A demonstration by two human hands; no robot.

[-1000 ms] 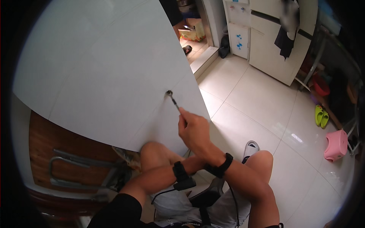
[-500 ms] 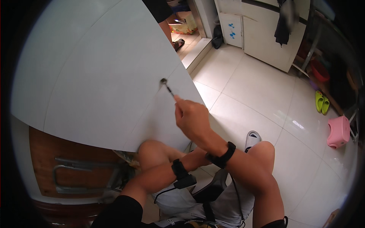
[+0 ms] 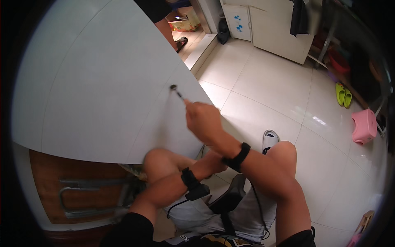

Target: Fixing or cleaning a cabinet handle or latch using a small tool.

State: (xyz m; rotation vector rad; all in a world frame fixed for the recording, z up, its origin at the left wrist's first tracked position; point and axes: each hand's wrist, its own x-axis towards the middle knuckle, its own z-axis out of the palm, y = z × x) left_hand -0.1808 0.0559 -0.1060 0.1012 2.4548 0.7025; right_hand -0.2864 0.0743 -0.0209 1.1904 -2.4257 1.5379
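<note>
The right hand [image 3: 203, 121] is curled around the handle of a slender tool [image 3: 179, 94], back of the hand upward, its forearm slanting up and leftward from a bent elbow. The tool points ahead and left of that hand, its dark rounded head over the white worktop [image 3: 98, 90]. Below the right wrist, the left hand [image 3: 213, 162] is partly hidden; I cannot tell its grip.
</note>
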